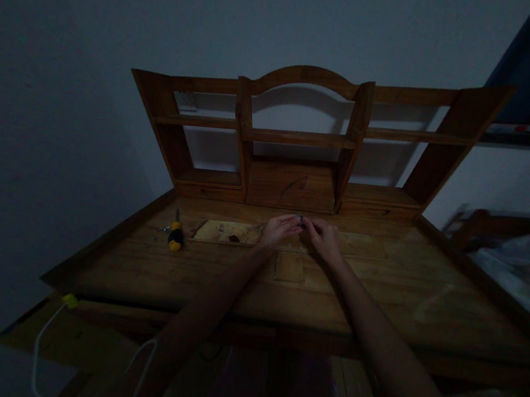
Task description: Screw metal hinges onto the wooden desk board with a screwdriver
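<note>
Above the middle of the wooden desk [235,285], my left hand [278,231] and my right hand [323,236] meet at the fingertips. Between them they pinch a small dark, metallic-looking piece [300,218], too small and dim to name. Both hands are closed, with the fingers covering much of it. Off to the left lies a screwdriver [176,238] with a yellow and black handle, its shaft pointing away from me. Beside the shaft is a small shiny metal bit [163,228], whose kind I cannot make out.
A wooden shelf unit [299,138] rises along the desk's back edge. The desktop has a pale, worn strip [222,230] with a dark spot. A white cord [38,344] with a yellow end [69,301] hangs at the front left. Plastic-covered things [521,275] stand at right.
</note>
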Demonstrator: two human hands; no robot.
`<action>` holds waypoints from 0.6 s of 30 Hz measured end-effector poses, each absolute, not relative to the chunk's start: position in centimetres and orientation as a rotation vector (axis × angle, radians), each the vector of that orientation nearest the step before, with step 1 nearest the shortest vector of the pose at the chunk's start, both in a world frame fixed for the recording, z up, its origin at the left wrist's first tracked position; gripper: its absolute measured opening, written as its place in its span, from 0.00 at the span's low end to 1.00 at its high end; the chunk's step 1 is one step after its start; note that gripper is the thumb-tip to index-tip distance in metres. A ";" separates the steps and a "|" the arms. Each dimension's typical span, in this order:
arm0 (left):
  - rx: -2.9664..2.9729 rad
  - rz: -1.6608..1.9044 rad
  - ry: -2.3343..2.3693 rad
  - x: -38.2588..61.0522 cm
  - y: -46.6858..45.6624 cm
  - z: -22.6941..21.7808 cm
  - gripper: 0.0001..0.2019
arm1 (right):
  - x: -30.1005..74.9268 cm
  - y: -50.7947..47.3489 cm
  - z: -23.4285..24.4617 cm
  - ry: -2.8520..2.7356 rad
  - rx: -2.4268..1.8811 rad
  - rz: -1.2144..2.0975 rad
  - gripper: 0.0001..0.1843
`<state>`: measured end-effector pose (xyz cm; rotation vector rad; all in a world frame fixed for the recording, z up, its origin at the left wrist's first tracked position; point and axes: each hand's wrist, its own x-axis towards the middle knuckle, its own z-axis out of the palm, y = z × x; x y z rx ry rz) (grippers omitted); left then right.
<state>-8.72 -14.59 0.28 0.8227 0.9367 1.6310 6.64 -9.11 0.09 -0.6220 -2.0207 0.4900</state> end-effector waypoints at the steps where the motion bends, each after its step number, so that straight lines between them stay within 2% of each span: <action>1: 0.812 1.634 0.936 -8.7 -14.6 0.4 0.08 | 6.7 -9.1 0.1 -2.027 -0.620 0.487 0.19; 18: 0.815 1.659 0.991 -8.8 -14.5 0.0 0.12 | 6.3 -9.2 0.0 -1.990 -0.660 0.513 0.16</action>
